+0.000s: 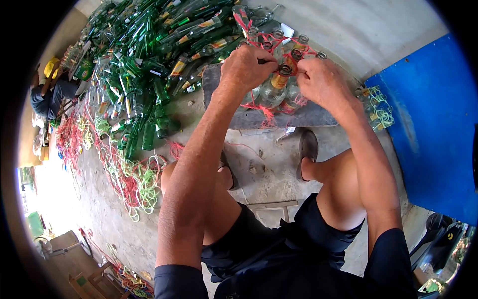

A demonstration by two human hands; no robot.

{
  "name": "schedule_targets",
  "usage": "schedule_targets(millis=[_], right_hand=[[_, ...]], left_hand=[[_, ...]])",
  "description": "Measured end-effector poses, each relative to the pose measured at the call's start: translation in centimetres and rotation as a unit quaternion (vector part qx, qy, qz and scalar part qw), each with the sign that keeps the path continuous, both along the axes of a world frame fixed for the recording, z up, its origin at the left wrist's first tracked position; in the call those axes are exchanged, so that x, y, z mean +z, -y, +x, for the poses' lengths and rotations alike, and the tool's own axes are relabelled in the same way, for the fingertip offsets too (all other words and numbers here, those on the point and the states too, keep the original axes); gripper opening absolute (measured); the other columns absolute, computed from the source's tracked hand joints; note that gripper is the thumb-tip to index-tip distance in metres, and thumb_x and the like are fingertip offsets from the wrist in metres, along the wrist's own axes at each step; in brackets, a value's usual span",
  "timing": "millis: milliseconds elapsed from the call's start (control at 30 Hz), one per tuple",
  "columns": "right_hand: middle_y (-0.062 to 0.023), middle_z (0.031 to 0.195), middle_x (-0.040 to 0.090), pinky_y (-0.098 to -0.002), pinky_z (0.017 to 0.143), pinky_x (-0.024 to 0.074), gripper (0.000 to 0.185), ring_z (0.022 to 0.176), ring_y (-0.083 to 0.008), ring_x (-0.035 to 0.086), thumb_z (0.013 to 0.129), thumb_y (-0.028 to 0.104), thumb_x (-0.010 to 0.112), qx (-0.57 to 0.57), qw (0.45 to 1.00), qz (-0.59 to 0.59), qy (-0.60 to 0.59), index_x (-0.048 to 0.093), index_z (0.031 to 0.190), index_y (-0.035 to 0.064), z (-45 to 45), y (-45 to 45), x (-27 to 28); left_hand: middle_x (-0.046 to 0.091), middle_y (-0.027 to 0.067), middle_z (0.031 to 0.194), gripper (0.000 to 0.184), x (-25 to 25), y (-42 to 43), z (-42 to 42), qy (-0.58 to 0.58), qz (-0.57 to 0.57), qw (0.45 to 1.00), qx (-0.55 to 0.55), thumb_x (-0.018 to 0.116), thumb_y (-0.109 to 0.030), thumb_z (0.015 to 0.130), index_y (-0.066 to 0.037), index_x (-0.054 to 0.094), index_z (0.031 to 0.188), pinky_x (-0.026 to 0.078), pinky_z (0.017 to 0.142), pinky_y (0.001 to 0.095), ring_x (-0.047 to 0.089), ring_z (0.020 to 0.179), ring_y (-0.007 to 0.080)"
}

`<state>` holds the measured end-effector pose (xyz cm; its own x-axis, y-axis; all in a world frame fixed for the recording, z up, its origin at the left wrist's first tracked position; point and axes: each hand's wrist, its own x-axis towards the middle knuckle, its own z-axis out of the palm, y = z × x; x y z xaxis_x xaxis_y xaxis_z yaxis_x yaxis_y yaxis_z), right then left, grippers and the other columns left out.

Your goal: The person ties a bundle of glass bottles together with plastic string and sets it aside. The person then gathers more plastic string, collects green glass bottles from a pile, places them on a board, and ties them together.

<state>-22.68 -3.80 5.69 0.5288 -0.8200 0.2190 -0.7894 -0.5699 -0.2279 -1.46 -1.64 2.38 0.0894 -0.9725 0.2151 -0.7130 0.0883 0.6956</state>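
The clear glass bottles (pixel 272 95) stood up in a bunch on a grey slab (pixel 308 120), with red string (pixel 268 118) around their necks and low on their sides. The left hand (pixel 247 70) was by the front bottle's neck, fingers curled and tips pressed together — I couldn't tell on what. The right hand (pixel 320 82) seemed to pinch the red string there. One bottle would likely be light, but the bunch heavy; the glass looked hard, smooth and easy to break, the string soft and bendy. The necks looked best to hold. The front bottle had a yellowish neck label (pixel 279 81), and green glass bottles (pixel 144 40) nearby had labels too — no words could be read.
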Motion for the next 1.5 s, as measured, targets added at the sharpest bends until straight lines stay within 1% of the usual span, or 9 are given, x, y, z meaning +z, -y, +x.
schedule_targets(millis=[133, 433, 500, 600, 733, 1000, 1100, 1333, 1500], right_hand=[[-0.0228, 0.075, 0.07, -0.0571, 0.071, 0.0549, 0.009, 0.077, -0.044, 0.07, 0.088, 0.012, 0.066, 0.023, 0.998, -0.056, -0.016, 0.069, 0.084, 0.004, 1.3, -2.7, -1.3], [-0.0205, 0.078, 0.072, -0.0514, 0.066, 0.0571, 0.007, 0.073, -0.0404, 0.073, 0.08, 0.008, 0.07, 0.093, 0.991, -0.077, -0.063, 0.073, 0.082, 0.0021, 3.2, -2.3, -1.0], [-0.0215, 0.078, 0.072, -0.0514, 0.067, 0.0574, 0.007, 0.074, -0.0406, 0.073, 0.078, 0.007, 0.07, 0.129, 0.985, -0.092, -0.07, 0.073, 0.08, 0.0014, 3.3, -1.4, -0.2], [-0.0231, 0.078, 0.072, -0.0514, 0.069, 0.0579, 0.008, 0.076, -0.0411, 0.074, 0.074, 0.007, 0.07, 0.174, 0.973, -0.1, -0.117, 0.073, 0.078, 0.0009, 3.9, -0.1, 0.8], [-0.022, 0.08, 0.073, -0.051, 0.072, 0.0583, 0.012, 0.081, -0.0407, 0.074, 0.071, 0.007, 0.07, 0.232, 0.96, -0.103, -0.121, 0.074, 0.08, 0.001, 5.1, 2.2, 2.0], [-0.0133, 0.077, 0.075, -0.0467, 0.068, 0.056, 0.011, 0.076, -0.0332, 0.073, 0.072, 0.015, 0.076, 0.242, 0.96, 0.072, -0.117, 0.075, 0.079, 0.0063, 5.7, 5.8, 4.2], [-0.0111, 0.072, 0.073, -0.0412, 0.062, 0.0527, 0.016, 0.067, -0.0254, 0.07, 0.072, 0.017, 0.081, 0.232, 0.961, 0.092, -0.117, 0.078, 0.081, 0.0049, 5.8, 7.1, 4.2], [-0.0014, 0.063, 0.064, -0.0327, 0.054, 0.0457, 0.026, 0.059, -0.0104, 0.058, 0.08, 0.023, 0.082, 0.144, 0.954, 0.261, -0.042, 0.071, 0.078, -0.0007, 4.5, 7.2, 4.2], [-0.004, 0.062, 0.063, -0.0347, 0.055, 0.0442, 0.024, 0.059, -0.0126, 0.057, 0.088, 0.021, 0.073, 0.155, 0.953, 0.26, 0.004, 0.069, 0.078, -0.0006, 2.9, 8.4, 2.0]], left_hand=[[0.077, 0.0096, 0.08, 0.022, -0.3, 0.2, 0.0, -0.003, 0.014, 1.0, -0.005, 0.079, -0.03, 0.085, -0.016, 0.084, 0.101, 0.056, 0.071, 0.0358, 0.073, 0.069, 0.0209], [0.078, 0.0141, 0.087, 0.022, -0.9, 0.3, 0.5, -0.045, 0.001, 0.998, -0.043, 0.079, -0.024, 0.087, -0.012, 0.083, 0.105, 0.057, 0.076, 0.0359, 0.075, 0.079, 0.0238], [0.078, 0.0153, 0.089, 0.022, -1.3, 0.7, 0.6, -0.055, -0.004, 0.997, -0.061, 0.078, -0.021, 0.088, -0.01, 0.082, 0.106, 0.057, 0.076, 0.0359, 0.075, 0.079, 0.024], [0.079, 0.0134, 0.093, 0.024, -1.6, 1.0, 1.0, -0.054, 0.025, 0.997, -0.058, 0.075, -0.03, 0.086, -0.018, 0.083, 0.105, 0.059, 0.083, 0.04, 0.076, 0.089, 0.0303], [0.078, 0.0149, 0.09, 0.024, -1.5, 0.9, 1.3, -0.069, 0.075, 0.992, -0.071, 0.07, -0.026, 0.087, -0.014, 0.082, 0.104, 0.058, 0.079, 0.0395, 0.076, 0.086, 0.0293], [0.071, 0.0142, 0.073, 0.022, -1.1, 0.7, 2.1, -0.154, 0.086, 0.975, -0.138, 0.065, -0.019, 0.089, -0.009, 0.08, 0.101, 0.054, 0.059, 0.0371, 0.067, 0.059, 0.0195], [0.067, 0.0029, 0.074, 0.024, -0.5, 0.4, 2.0, -0.141, 0.126, 0.973, -0.135, 0.068, -0.019, 0.096, -0.005, 0.079, 0.112, 0.058, 0.061, 0.0297, 0.063, 0.069, 0.0098], [0.07, 0.0046, 0.075, 0.03, -0.2, 0.0, 1.9, -0.144, 0.093, 0.976, -0.137, 0.078, -0.024, 0.088, -0.008, 0.081, 0.113, 0.053, 0.058, 0.0301, 0.062, 0.064, 0.0115], [0.076, 0.0066, 0.079, 0.028, -0.5, 0.0, 1.5, -0.156, 0.074, 0.979, -0.109, 0.082, -0.027, 0.081, -0.01, 0.084, 0.104, 0.053, 0.064, 0.0333, 0.066, 0.066, 0.0156]])
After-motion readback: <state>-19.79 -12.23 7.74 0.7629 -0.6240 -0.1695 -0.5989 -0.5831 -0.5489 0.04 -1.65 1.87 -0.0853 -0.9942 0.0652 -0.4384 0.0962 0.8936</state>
